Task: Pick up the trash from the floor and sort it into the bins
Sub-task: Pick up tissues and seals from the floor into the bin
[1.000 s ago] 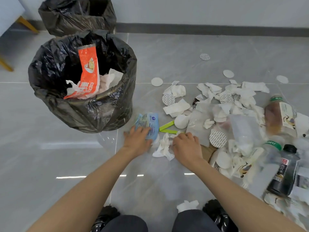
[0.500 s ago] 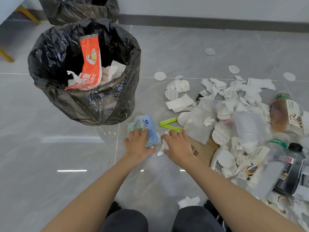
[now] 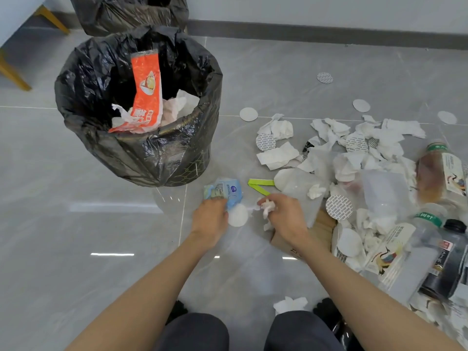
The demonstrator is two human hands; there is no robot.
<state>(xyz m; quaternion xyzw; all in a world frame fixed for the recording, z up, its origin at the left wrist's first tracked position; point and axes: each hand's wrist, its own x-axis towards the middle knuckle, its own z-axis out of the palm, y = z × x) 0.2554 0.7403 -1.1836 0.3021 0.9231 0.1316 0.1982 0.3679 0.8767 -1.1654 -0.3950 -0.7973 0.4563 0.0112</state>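
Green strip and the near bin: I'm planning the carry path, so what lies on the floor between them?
Head view: only the blue packet, pinched by the left hand; otherwise bare tile up to the bin.

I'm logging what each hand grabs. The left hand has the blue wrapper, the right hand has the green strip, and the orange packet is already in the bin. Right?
Not quite: in the head view the right hand holds crumpled white tissue; the green strip lies untouched on the floor. The left hand does have the blue wrapper, and the orange packet is in the bin.
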